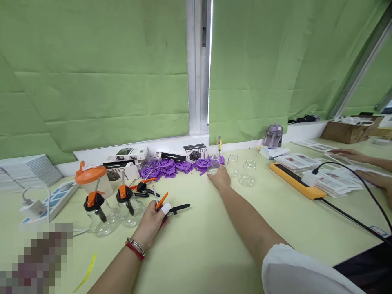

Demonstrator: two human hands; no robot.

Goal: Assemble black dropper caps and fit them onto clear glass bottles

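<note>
My left hand [152,223], a white wrap on one finger, is closed around a black-and-orange bottle lid [162,201] with a black stem sticking out to the right. My right hand [220,178] reaches to the back and grips a small clear glass bottle [215,160]. Beside it stand two more clear glass bottles [246,173]. On the left are two glass bottles [104,222] fitted with black lids, orange flip spouts and straws. Loose black and orange lid parts [143,188] lie behind my left hand.
Purple plastic wheel-shaped pieces [167,166] and cup holder boxes [196,152] line the wall. An orange-lidded tub [91,175] and power strip [58,200] stand left. Right are a yellow-and-black power strip [295,179], paper stacks [333,181], a purple bottle [273,135] and another person's hands [349,154].
</note>
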